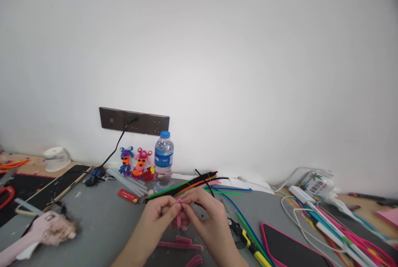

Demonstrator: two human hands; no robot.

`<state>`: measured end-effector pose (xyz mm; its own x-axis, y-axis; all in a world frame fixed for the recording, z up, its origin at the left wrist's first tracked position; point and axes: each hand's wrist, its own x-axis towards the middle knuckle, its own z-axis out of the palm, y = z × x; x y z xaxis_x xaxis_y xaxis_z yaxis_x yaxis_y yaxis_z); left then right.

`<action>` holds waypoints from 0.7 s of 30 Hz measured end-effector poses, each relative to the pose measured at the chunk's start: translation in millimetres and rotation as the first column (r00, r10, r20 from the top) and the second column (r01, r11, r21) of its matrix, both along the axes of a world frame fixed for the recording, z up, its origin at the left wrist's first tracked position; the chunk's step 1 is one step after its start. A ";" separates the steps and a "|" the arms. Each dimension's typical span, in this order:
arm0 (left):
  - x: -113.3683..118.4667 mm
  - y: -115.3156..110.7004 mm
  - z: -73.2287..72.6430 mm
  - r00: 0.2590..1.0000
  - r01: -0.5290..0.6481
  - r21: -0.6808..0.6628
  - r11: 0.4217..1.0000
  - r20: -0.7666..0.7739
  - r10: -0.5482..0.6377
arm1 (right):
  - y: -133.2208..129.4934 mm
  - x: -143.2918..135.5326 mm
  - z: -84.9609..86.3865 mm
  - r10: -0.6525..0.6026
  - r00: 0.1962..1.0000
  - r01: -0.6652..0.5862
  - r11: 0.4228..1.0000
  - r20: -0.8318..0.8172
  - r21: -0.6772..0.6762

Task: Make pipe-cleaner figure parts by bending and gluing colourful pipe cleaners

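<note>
My left hand (pixel 163 215) and my right hand (pixel 207 213) meet at the middle of the grey mat, fingertips almost touching. Between them they pinch a small twisted piece of pink pipe cleaner (pixel 179 220), part of which hangs below the thumbs. Fingers cover most of its upper end. Just beneath, cut lengths of pink pipe cleaner (pixel 180 245) lie on the mat. Behind the hands is a bundle of black, orange and green pipe cleaners (pixel 192 182). Yellow-and-black handled pliers (pixel 248 242) rest right of my right hand.
A water bottle (pixel 163 161) stands behind, beside small pipe-cleaner figures (pixel 141 163). A pink glue gun (pixel 46 234) and glue sticks (pixel 127 182) lie left. On the right are a pink-edged phone (pixel 289 246), white cables and pink scissors (pixel 363 244). A red lighter (pixel 128 195) lies nearby.
</note>
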<state>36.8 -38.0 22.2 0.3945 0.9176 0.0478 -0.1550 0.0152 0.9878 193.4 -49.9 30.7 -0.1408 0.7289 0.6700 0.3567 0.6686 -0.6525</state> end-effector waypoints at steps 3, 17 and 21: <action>-0.1 -1.1 -1.3 1.000 -0.001 -0.001 1.000 0.015 0.001 | 0.5 1.1 0.8 0.012 1.000 -0.012 1.000 -0.004 0.026; 1.4 -4.5 -0.8 0.984 0.013 -0.124 0.992 0.175 0.009 | -1.7 -2.7 2.0 0.025 0.991 -0.030 0.999 -0.133 -0.031; 1.8 -4.9 -4.1 0.984 -0.022 -0.089 0.996 0.173 0.038 | -2.5 -3.6 1.7 0.018 0.988 -0.022 0.999 -0.154 -0.027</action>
